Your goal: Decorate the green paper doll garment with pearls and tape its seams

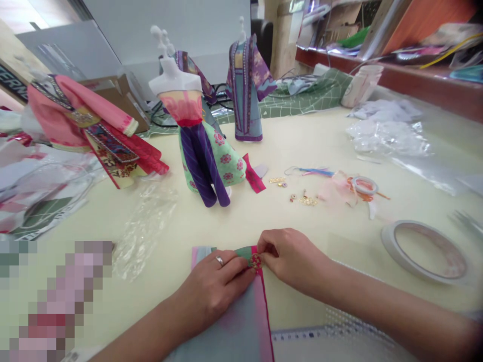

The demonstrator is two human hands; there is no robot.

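Note:
A pale blue-grey piece of cloth with a pinkish side and a dark pink border lies on the table in front of me. My left hand, a ring on one finger, rests on its upper part, fingers together and tips holding the cloth beside a small round pink-and-gold ornament. The ornament sits on the dark pink trim at the top corner. From the right, my right hand pinches at the ornament's edge with thumb and forefinger. Both fingertips partly cover the ornament.
Behind stand doll forms in a green floral skirt, a blue-purple robe and a pink robe. Small gold trinkets lie ahead. A tape roll, clear ruler and pearl strands are at right. Crumpled plastic lies left.

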